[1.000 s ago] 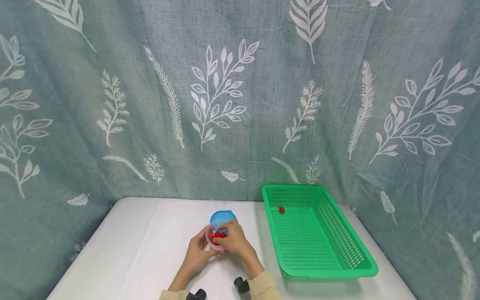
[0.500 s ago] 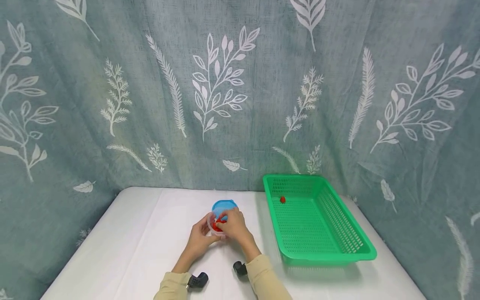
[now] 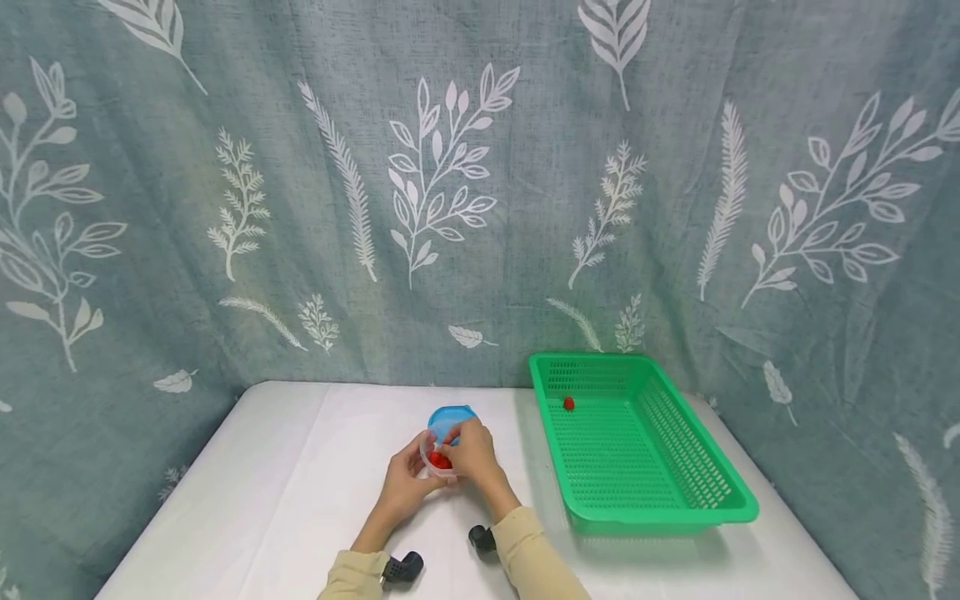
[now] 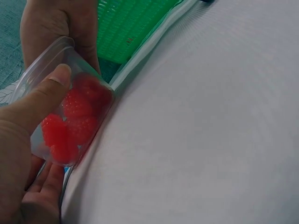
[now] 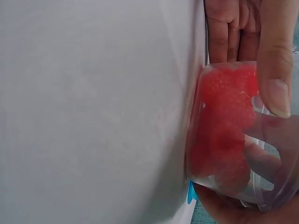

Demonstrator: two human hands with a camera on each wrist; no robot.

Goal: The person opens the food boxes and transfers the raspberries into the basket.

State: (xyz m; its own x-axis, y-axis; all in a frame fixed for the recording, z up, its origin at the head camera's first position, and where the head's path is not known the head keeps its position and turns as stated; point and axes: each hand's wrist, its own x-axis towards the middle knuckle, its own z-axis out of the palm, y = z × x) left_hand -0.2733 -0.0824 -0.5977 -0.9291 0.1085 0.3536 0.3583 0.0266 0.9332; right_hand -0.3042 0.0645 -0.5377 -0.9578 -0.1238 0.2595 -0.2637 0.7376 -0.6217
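A clear plastic tub stands on the white table, holding several red strawberries. My left hand grips its left side, the thumb along the near wall and the other fingers round the far side, as the left wrist view shows. From the right, my right hand reaches over the rim with fingers curled down inside. Through the clear wall in the right wrist view, its fingers touch the strawberries; whether they pinch one is hidden. Just behind the tub lies a blue lid.
To the right stands a green plastic basket with slotted walls. One strawberry lies near its back left corner. A patterned grey-green curtain hangs behind the table.
The head view has shifted slightly. My right fingers are still in the tub and have changed position a little among the strawberries. My left hand keeps its hold on the tub.
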